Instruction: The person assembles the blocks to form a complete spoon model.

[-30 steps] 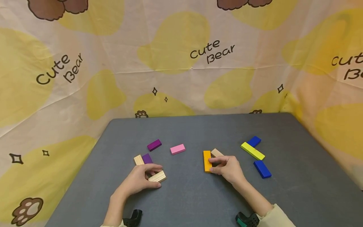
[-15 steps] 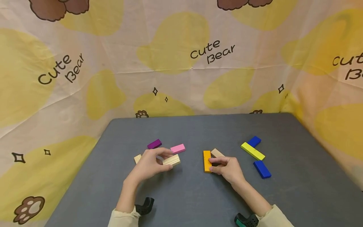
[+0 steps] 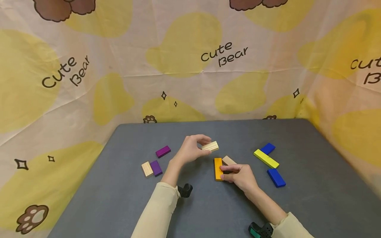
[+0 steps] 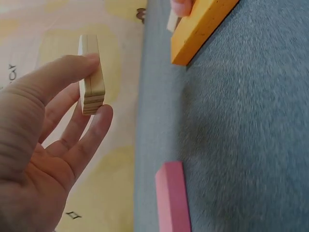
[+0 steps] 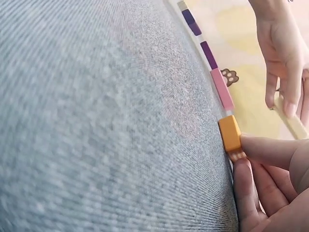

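Note:
My left hand point(image 3: 190, 150) holds a plain wooden block point(image 3: 210, 146) between thumb and fingers, raised above the grey table point(image 3: 208, 211). In the left wrist view the thumb presses one face of that block, with fingertips on the other side. My right hand point(image 3: 241, 178) is low at the table, with thumb and index fingertips on the right long side of an orange block point(image 3: 218, 169). Another plain wooden block point(image 3: 228, 160) lies against the orange one, partly hidden by the right hand. A pink block point(image 4: 173, 198) is hidden behind my left hand in the head view.
At left lie a magenta block point(image 3: 163, 151), a purple block point(image 3: 156, 168) and a plain wooden block point(image 3: 147, 169). On the right, a yellow block point(image 3: 266, 158) lies beside two blue blocks, one behind point(image 3: 268, 148) and one in front point(image 3: 276, 178). A printed cloth point(image 3: 184, 86) hangs behind.
My left hand has carried the wooden block up from the left group, rightward and away, to behind the orange block. My right hand has stayed at the orange block.

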`<state>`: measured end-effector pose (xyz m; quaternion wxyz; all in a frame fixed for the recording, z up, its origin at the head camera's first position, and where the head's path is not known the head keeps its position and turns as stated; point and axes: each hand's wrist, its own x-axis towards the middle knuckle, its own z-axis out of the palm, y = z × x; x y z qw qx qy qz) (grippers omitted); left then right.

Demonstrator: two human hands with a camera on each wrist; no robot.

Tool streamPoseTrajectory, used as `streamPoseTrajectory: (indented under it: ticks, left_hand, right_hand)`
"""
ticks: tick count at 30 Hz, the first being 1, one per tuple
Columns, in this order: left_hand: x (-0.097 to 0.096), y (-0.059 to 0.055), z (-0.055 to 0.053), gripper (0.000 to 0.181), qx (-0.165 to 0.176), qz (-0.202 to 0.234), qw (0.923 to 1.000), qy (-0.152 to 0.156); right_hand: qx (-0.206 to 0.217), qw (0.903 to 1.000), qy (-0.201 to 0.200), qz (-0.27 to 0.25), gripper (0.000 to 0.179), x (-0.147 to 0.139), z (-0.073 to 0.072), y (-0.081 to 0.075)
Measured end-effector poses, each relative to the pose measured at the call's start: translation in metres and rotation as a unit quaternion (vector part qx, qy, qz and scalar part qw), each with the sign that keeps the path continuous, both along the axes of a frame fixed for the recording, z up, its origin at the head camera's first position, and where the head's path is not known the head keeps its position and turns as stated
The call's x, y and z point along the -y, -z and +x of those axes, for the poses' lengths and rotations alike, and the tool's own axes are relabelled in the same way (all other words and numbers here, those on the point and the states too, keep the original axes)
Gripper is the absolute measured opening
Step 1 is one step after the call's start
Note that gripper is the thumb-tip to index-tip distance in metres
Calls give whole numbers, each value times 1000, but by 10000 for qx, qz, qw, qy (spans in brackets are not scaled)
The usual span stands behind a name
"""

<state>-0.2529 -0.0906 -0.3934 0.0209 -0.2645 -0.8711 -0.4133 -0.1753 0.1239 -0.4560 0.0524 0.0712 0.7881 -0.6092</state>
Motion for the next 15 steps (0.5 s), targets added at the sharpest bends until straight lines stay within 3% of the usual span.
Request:
streamPoseTrajectory:
  ticks: [6, 15]
  left_hand:
    - [-11, 8, -8, 40, 165, -98, 9998, -46]
    - [-18, 30, -16, 41, 708, -330, 9967, -212]
  right_hand:
    - [32, 9999, -67, -119, 25, -1, -1, 1]
    - [58, 9999, -73, -138, 25, -3, -2, 1]
